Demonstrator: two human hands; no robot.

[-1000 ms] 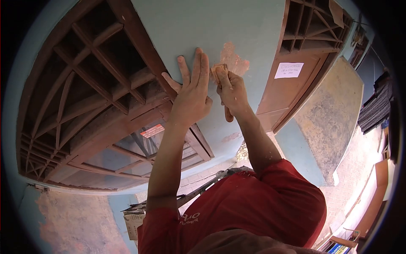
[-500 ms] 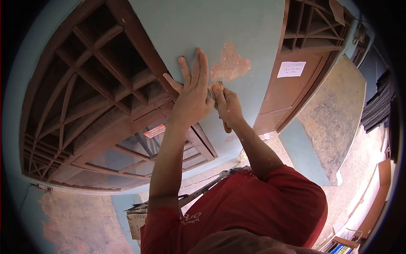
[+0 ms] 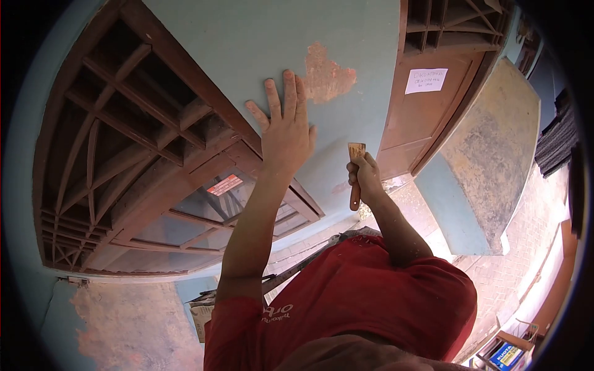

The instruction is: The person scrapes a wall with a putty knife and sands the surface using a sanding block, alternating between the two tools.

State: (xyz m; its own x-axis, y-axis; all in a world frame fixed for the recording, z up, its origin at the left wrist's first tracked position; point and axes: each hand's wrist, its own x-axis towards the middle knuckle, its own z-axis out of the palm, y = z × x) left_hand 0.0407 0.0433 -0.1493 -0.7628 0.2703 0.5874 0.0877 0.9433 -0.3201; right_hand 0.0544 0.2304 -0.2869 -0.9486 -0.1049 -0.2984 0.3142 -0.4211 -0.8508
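My left hand point(image 3: 286, 127) lies against the pale blue-green wall point(image 3: 247, 37), fingers spread, just left of a bare patch point(image 3: 329, 73) where the paint is off. In my right hand point(image 3: 369, 176) is a paint scraper point(image 3: 356, 152), gripped by its wooden handle, whose end pokes out below the fist. The wide, stained blade points upward. The scraper is below and right of the bare patch, apart from it.
A brown wooden lattice and window frame point(image 3: 204, 148) fills the left side. To the right is a brown door point(image 3: 402, 123) with a paper note point(image 3: 426, 80). A blotchy, worn wall section point(image 3: 479, 148) stands beyond it. A blue box point(image 3: 507, 355) sits at lower right.
My right hand has drawn the scraper down and to the right, away from the bare patch and my left hand. My left hand stays on the wall; the view has shifted slightly.
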